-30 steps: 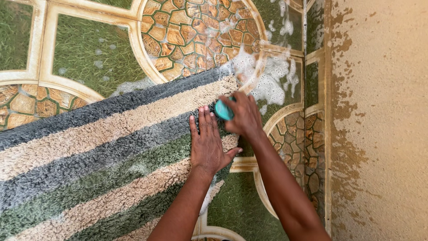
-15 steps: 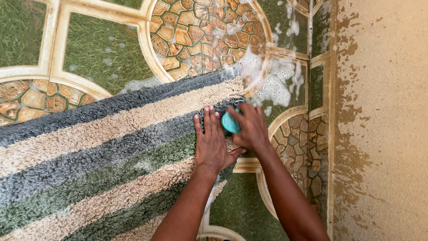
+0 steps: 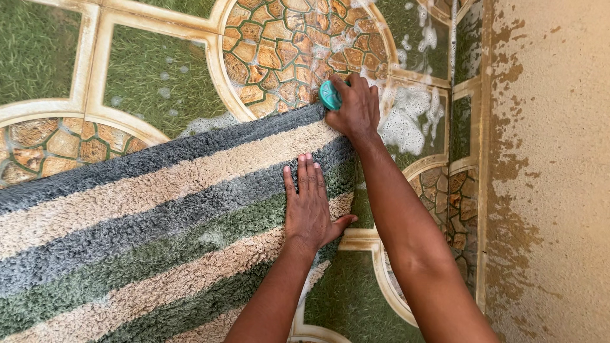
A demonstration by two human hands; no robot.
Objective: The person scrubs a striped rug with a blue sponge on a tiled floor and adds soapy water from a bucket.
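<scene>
Shaggy striped rug (image 3: 159, 216), probably waterlogged and heavy; I note left hand (image 3: 309, 206) flat on it, right hand (image 3: 356, 108) clamped round teal brush (image 3: 330, 94)

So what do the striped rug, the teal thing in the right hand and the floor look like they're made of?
Striped rug: shaggy textile pile, likely cotton or synthetic, by its tufted loops. Teal scrubber: smooth, probably plastic, mostly hidden by the right hand. Floor: glossy ceramic-looking tile printed with grass and stone patterns, wet with foam.

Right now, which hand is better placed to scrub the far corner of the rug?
The right hand: it holds the teal brush at that corner of the rug. The left hand lies flat, nearer.
</scene>
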